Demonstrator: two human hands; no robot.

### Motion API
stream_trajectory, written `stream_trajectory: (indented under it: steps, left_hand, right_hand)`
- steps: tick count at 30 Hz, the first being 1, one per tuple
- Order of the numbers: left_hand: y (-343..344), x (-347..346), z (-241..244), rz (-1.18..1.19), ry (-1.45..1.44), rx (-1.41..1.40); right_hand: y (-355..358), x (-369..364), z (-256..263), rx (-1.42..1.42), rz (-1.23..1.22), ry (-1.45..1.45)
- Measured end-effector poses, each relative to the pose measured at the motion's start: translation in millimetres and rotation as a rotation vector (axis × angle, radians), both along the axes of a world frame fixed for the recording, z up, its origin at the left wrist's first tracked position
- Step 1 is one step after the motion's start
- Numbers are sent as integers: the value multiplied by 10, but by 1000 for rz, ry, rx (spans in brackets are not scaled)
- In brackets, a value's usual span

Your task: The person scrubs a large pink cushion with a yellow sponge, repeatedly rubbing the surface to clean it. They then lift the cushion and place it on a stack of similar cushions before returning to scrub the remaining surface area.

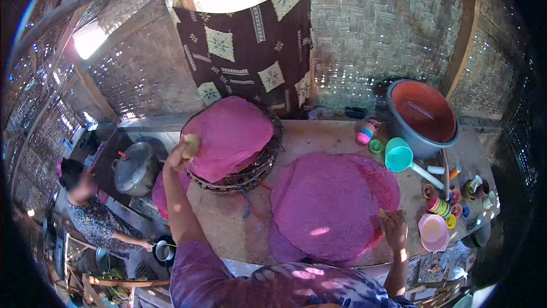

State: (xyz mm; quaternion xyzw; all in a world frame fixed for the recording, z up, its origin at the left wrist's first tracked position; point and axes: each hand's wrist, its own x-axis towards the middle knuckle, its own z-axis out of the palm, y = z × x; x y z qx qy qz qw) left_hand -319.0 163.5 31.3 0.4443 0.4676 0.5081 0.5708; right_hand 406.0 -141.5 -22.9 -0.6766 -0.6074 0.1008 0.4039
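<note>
My left hand [174, 159] holds a small yellowish wad [191, 146] at the left edge of a pink sheet [235, 137] on a round woven basket [237, 186]. The wad's material cannot be told. My right hand [393, 227] is at the right edge of a stack of round pink-purple sheets [329, 205] on the table. A small pale piece shows at its fingertips, too small to identify; whether the fingers grip it is unclear.
On the wooden table [222, 231] stand a large grey tub [421, 147], a turquoise dipper [399, 155], small coloured cups [439, 206] and a pink bowl [433, 232]. At left, a person [96, 222] stands near a lidded metal pot [136, 169].
</note>
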Motion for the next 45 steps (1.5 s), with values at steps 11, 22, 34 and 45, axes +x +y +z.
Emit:
stream_trajectory:
  steps: [11, 22, 34, 45]
  left_hand:
    - [-1101, -124, 380, 477, 417, 322]
    - [-1347, 1326, 110, 204, 618, 324]
    - [-1684, 3028, 180, -7, 601, 264]
    - [-2079, 4448, -346, -450, -172, -17]
  right_hand:
    - [-873, 1763, -10, -204, -644, -302]
    - [-1159, 2051, -786, -120, -460, -726]
    - [-1221, 2064, -851, -33, -816, -257]
    - [-37, -159, 242, 1, -227, 304]
